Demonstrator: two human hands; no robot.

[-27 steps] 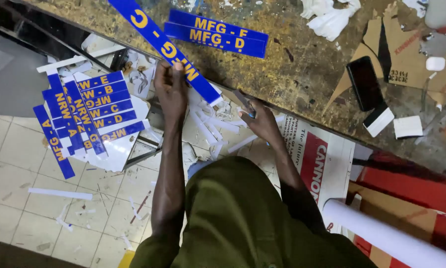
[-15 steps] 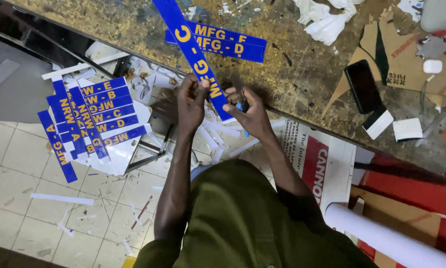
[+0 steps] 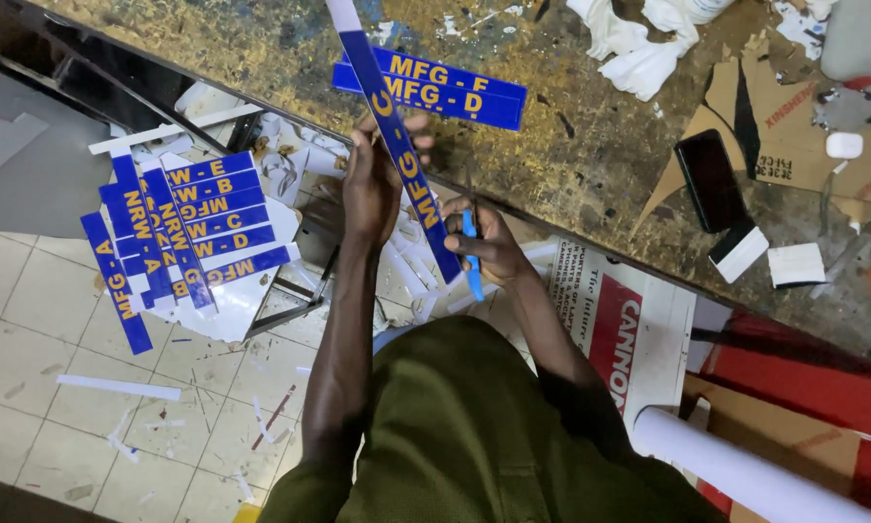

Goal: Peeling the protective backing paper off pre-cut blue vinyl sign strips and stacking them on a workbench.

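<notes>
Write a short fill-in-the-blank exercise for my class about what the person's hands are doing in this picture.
1. The left hand holds a long ____ strip with yellow letters.
2. The right hand grips a cutter with a ____ handle.
3. The black phone lies on the ____.

Missing words: blue; blue; workbench

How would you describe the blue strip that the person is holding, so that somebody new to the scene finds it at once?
Start at the worn workbench across the top. Over its near edge, the left hand holds up a long blue sign strip with yellow letters, and the right hand holds a blue-handled tool at its lower end. Unlike the two blue strips lying flat on the bench, it is lifted and runs almost lengthwise away from the person.
</notes>
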